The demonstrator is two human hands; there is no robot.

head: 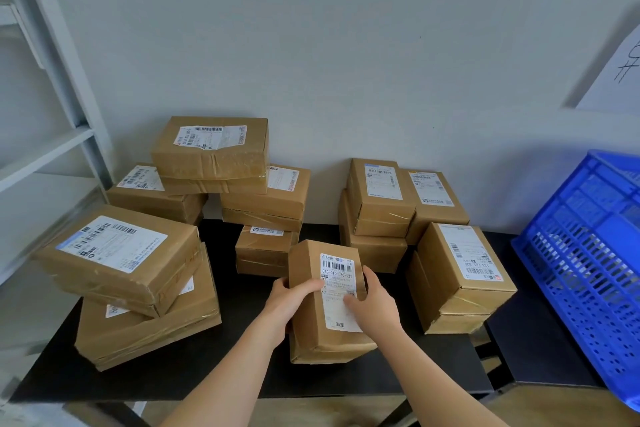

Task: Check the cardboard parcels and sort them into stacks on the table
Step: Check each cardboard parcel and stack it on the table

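Note:
A narrow cardboard parcel (pixel 308 319) with a white barcode label lies at the front middle of the black table (pixel 214 371). My left hand (pixel 289 302) grips its left side, thumb curled over the top. My right hand (pixel 372 305) grips its right side, thumb on the label. Around it stand stacks of taped brown parcels: a front-left stack (pixel 138 288), a tall back-left pile (pixel 211 156), a small parcel (pixel 263 250) just behind, a back-right stack (pixel 381 204) and a right-hand parcel (pixel 457 277).
A blue slotted plastic crate (pixel 588 263) stands tilted at the right, on a second black surface (pixel 540 357). A grey metal shelf rack (pixel 52 135) rises at the left. The wall runs close behind the parcels, with a paper sheet (pixel 620 80) on it.

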